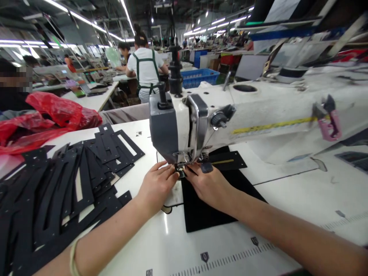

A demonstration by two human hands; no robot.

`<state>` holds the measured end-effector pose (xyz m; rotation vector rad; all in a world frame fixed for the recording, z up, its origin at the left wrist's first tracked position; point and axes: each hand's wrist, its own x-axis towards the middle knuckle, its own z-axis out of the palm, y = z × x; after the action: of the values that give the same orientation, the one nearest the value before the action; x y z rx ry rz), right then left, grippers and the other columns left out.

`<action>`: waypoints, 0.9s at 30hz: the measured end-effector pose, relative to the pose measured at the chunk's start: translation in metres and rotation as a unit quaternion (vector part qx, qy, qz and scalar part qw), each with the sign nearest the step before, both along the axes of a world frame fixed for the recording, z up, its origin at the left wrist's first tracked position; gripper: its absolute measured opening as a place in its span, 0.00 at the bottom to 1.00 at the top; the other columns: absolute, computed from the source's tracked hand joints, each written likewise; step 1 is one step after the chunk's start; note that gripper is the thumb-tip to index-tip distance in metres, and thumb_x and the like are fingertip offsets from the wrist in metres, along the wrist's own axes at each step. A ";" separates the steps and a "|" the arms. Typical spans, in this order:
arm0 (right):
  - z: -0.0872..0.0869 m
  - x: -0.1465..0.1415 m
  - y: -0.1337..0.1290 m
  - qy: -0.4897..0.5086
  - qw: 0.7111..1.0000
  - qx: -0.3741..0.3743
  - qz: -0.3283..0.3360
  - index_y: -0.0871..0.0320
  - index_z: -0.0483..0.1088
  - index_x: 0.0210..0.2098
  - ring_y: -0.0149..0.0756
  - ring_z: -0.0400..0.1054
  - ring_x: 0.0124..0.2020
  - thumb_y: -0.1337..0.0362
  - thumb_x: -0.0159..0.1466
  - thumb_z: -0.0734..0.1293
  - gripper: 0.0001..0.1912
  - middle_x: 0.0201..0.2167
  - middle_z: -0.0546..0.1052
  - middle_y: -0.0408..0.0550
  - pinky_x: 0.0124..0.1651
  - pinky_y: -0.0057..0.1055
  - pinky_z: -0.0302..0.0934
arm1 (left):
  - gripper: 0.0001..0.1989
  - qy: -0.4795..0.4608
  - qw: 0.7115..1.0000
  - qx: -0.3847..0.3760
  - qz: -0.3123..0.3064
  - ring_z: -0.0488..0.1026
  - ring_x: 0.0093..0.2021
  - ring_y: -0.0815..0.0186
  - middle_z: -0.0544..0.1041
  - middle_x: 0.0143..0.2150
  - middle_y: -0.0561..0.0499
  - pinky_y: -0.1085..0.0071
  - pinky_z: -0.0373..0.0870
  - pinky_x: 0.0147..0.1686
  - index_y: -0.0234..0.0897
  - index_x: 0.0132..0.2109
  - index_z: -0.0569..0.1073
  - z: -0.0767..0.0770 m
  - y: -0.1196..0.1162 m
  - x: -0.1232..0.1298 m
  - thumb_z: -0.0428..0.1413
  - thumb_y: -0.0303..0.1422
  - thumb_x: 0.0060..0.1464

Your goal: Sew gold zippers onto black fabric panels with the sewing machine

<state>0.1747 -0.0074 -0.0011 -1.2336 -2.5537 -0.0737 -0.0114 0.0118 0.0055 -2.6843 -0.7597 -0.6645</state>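
Observation:
My left hand [157, 188] is at the needle area of a white and grey sewing machine [165, 126], thumb and fingers drawn together beside the presser foot [181, 173]. What lies under those fingertips is hidden. Across the foot, my right hand [208, 184] rests on a black fabric panel [201, 218], fingers stretched flat toward the needle. Behind that hand, a narrow black strip [230, 161] with a yellowish line and small holes lies over the panel, partly under the machine head.
Many black cut pieces [54, 188] with slots are heaped at the left of the white table [138, 241]. Red plastic [57, 109] lies beyond them. Pink-handled snips [330, 124] are on the machine arm. A blue basket [201, 76] and a person [146, 69] are behind.

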 end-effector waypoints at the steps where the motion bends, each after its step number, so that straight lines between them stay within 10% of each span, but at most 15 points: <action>1: 0.001 0.000 0.001 -0.001 1.000 0.000 -0.003 0.63 0.69 0.44 0.42 0.63 0.47 0.77 0.60 0.58 0.16 0.44 0.71 0.55 0.54 0.40 0.56 | 0.14 -0.003 1.000 -0.001 0.002 0.75 0.40 0.60 0.78 0.37 0.44 0.61 0.69 0.46 0.29 0.37 0.73 0.000 0.000 0.000 0.42 0.26 0.62; 27: 0.003 -0.004 0.008 0.019 0.999 0.042 -0.002 0.62 0.69 0.39 0.39 0.67 0.39 0.76 0.59 0.58 0.12 0.37 0.73 0.52 0.47 0.35 0.60 | 0.11 -0.061 0.998 -0.009 0.027 0.75 0.38 0.60 0.78 0.37 0.43 0.61 0.70 0.44 0.32 0.34 0.72 -0.013 0.008 -0.003 0.45 0.23 0.59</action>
<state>0.1711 0.0002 0.0023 -1.1984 -2.4887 -0.1555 -0.0145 0.0193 -0.0078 -2.6490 -0.8701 -0.8180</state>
